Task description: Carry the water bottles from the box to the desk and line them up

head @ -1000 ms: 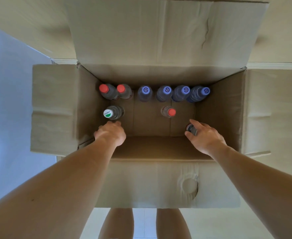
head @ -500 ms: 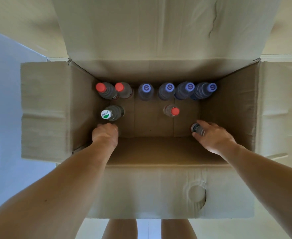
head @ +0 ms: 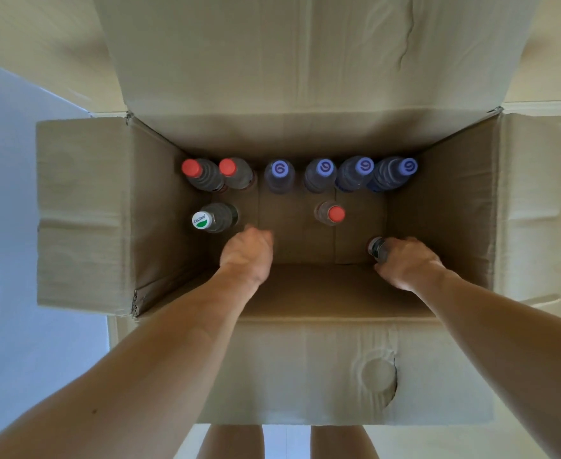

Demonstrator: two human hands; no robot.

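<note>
Standing upright in the cardboard box (head: 83, 210): nine plastic bottles, three red-capped, four purple-capped, one white-capped (head: 214, 217), and one (head: 379, 249) at lower right gripped by the right hand (head: 406, 264). Left hand (head: 247, 255) curled downward, grip indeterminable.

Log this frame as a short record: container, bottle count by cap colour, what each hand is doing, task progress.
container: open cardboard box, flaps folded out
back row: two red-capped bottles, four purple-capped bottles
second row: white-and-green-capped bottle, lone red-capped bottle
left hand: inside box, blurred, near the white-and-green-capped bottle, holding nothing visible
right hand: grips a dark-topped bottle by the neck
progress: nine bottles visible in box; desk not in view
</note>
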